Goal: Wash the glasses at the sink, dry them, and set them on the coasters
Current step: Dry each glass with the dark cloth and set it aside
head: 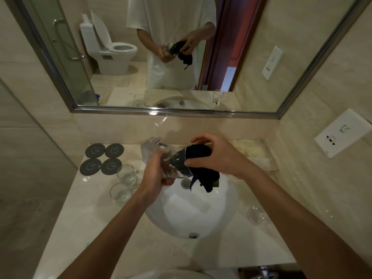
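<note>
We see a wide mirror (181, 57) in a brushed metal frame above a glossy beige stone counter (96, 228), with a smooth white oval sink (191, 214) set into it. The chrome block faucet (148, 151) stands at the back rim, half hidden behind our hands. Over the basin our left hand (155, 174) curls round the base of a clear rounded glass (175, 164) lying on its side. Our right hand (217, 156) grips a dark soft cloth (199, 154) stuffed into the mouth of that glass, its loose end hanging toward the drain (185, 183). Left of the sink, four round dark coasters (103, 159) lie flat in a square, bare. Just beside them stand two more clear tumblers (123, 186), upright and close together. A fourth glass (256, 215) sits on the counter right of the basin, well apart from the others.
</note>
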Demonstrator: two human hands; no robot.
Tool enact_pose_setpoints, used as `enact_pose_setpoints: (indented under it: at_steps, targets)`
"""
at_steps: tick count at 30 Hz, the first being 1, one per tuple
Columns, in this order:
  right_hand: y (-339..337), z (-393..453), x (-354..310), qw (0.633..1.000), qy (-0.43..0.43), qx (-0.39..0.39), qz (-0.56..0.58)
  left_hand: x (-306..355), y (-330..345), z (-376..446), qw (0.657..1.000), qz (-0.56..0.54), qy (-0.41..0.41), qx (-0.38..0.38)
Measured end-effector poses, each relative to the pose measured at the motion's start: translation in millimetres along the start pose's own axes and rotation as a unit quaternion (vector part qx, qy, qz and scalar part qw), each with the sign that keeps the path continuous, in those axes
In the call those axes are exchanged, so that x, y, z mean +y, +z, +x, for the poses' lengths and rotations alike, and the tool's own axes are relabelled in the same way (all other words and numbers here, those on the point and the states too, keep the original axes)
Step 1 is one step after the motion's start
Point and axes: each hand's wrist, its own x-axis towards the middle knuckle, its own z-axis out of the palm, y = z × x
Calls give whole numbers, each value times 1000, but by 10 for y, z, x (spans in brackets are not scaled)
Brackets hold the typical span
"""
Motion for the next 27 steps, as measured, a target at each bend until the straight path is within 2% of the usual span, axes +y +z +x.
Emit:
enact_pose_setpoints:
  at_steps: [2, 4, 8, 10, 13, 17, 19, 21, 23, 25, 26, 27]
  targets:
    - [101, 6, 14, 998, -31, 21, -59, 20, -37, 6, 997, 56, 46, -9]
    - [211, 18, 72, 997, -41, 20, -58, 34, -75, -7, 990, 108, 86, -19]
    - [336, 21, 184, 995, 50, -9, 90, 91, -62, -58, 979, 153, 133, -3]
    - [390, 32, 207, 995, 48, 2, 82, 149, -38, -90, 972, 184, 148, -14]
    - [419, 49, 160, 997, -20, 53, -45, 214, -32, -95, 966, 210, 146, -35]
    - [396, 63, 181, 977, -134, 99, -132, 280, -31, -50, 959, 251, 116, -67]
    - [386, 97, 274, 927, -268, 141, -219, 315, -46, -16, 960, 259, 66, -87]
    - [339, 132, 298, 838, -409, 196, -303, 331, -46, 15, 967, 233, -5, -103]
    - [271, 177, 269, 737, -525, 217, -368, 353, -12, 14, 973, 180, -98, -103]
    - [214, 210, 234, 665, -586, 204, -416, 366, 11, 11, 965, 170, -169, -106]
    - [213, 223, 231, 646, -595, 202, -433, 375, 18, 6, 960, 178, -184, -112]
    - [235, 220, 228, 643, -592, 204, -441, 376, 20, 10, 957, 185, -189, -116]
